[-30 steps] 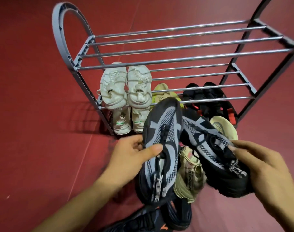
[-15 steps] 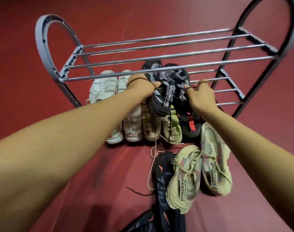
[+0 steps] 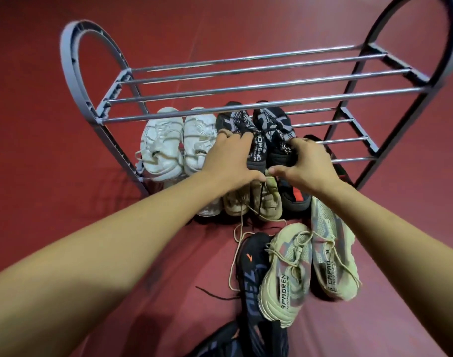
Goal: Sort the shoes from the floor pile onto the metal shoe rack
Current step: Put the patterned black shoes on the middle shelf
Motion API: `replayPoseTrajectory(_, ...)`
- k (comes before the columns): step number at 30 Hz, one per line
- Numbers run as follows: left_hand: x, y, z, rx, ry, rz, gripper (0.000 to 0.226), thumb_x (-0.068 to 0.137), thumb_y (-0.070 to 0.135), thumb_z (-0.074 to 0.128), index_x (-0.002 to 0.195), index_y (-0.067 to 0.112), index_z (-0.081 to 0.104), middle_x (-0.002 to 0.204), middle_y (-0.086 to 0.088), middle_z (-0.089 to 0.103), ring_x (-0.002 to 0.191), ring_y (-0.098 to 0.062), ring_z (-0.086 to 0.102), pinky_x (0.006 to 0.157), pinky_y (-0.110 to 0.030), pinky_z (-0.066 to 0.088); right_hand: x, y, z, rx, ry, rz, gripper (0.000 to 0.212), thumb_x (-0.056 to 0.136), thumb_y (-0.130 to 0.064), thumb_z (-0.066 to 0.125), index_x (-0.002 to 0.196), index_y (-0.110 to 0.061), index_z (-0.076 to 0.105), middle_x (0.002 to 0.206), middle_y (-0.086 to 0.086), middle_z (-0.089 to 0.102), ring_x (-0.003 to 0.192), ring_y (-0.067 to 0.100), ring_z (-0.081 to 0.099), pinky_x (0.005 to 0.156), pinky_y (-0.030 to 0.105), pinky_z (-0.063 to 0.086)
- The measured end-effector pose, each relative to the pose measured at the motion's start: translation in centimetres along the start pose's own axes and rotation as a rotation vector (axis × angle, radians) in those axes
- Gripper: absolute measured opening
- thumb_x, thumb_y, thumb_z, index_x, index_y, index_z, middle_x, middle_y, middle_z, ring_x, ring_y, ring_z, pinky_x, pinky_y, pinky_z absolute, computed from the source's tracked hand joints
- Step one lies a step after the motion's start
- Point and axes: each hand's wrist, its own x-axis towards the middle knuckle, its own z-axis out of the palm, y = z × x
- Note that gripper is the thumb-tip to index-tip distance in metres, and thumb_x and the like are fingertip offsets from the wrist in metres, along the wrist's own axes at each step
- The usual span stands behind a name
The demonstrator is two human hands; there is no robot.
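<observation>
A pair of black and grey knit shoes sits on the middle shelf of the metal shoe rack, right of a white pair. My left hand grips the heel of the left black shoe. My right hand grips the heel of the right one. On the floor in front lie two beige shoes and a black shoe with orange marks.
The lowest shelf holds a white pair, a beige pair and a black and red shoe, partly hidden by my arms. Another dark shoe lies at the bottom edge. Red floor surrounds the rack.
Both hands carried the black and grey shoes from the floor pile up to the rack and set them on the middle shelf beside the white pair.
</observation>
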Motion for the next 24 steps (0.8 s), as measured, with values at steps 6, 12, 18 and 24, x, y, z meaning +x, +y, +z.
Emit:
replayPoseTrajectory(6,0.6,-0.9,0.7,-0.17,0.159,-0.003,0.059,0.071,0.059,0.08,0.092,0.016,0.045,0.093,-0.003,0.051,0.086,-0.022,0.046,0.071,-0.029,0.032,1.0,0.0,0.1,-0.116,0.064,0.003,0.07,0.068,-0.056,0.083,0.121,-0.015,0.063,0.119,0.012,0.069,0.11,0.035,0.064,0.088,0.042,0.053)
replayPoseTrajectory(12,-1.0,-0.8,2.6,-0.132,0.135,-0.092,0.053,0.087,0.04,0.073,0.121,0.007,0.049,0.118,-0.012,0.055,0.11,-0.031,0.052,0.087,-0.036,0.042,-0.2,1.3,1.3,-0.183,-0.011,0.036,0.084,0.079,-0.047,0.076,0.146,-0.014,0.039,0.151,0.015,0.041,0.135,0.041,0.04,0.11,0.05,0.039)
replayPoseTrajectory(18,-8.6,-0.6,4.2,-0.333,0.346,0.045,0.068,0.088,0.013,0.069,0.147,0.015,0.034,0.149,-0.01,0.028,0.121,-0.03,0.054,0.097,-0.044,0.052,-11.7,-0.4,2.6,0.197,0.085,-0.411,0.014,0.086,-0.008,0.057,0.099,-0.009,0.059,0.097,0.004,0.058,0.09,0.022,0.055,0.079,0.04,0.05)
replayPoseTrajectory(24,-16.7,-0.1,10.1,-0.168,-0.049,0.044,0.023,0.094,0.042,0.051,0.105,0.022,0.052,0.105,-0.001,0.057,0.093,-0.029,0.064,0.072,-0.042,0.053,-18.5,2.3,4.5,-0.24,-0.609,-0.584,0.035,0.097,-0.047,0.04,0.081,-0.022,0.059,0.087,-0.001,0.064,0.09,0.022,0.057,0.08,0.041,0.051)
